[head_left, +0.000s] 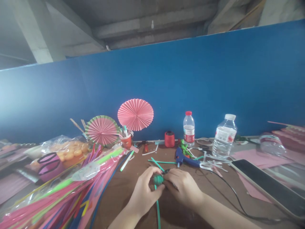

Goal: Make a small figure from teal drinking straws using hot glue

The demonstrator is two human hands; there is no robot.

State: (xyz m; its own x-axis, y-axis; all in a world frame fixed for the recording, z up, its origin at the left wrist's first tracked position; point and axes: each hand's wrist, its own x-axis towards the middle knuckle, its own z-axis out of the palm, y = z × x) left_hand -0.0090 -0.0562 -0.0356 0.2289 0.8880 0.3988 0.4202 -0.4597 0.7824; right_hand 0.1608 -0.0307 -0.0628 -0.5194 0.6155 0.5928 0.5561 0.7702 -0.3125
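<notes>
In my left hand [147, 187], thumb and fingers close around a small green bundle [158, 179] that looks wound from fuzzy stems. A long green strip [158, 211] hangs down from it toward the table's front, and another green piece [157, 164] sticks up behind it. My right hand [183, 186] presses against the bundle's right side. Its fingers are curled around a dark object, mostly hidden, whose kind I cannot make out. Just beyond the hands lies a blue glue gun [184, 158] beside a green clump [184, 147].
Bagged colourful stems [71, 187] fill the left side. Behind stand pink paper fans [135, 114], a pen cup [126, 141], a red round container [169, 139] and water bottles [224, 138]. A phone [269, 187] and cable [232, 189] lie right. A blue partition [166, 76] rises behind.
</notes>
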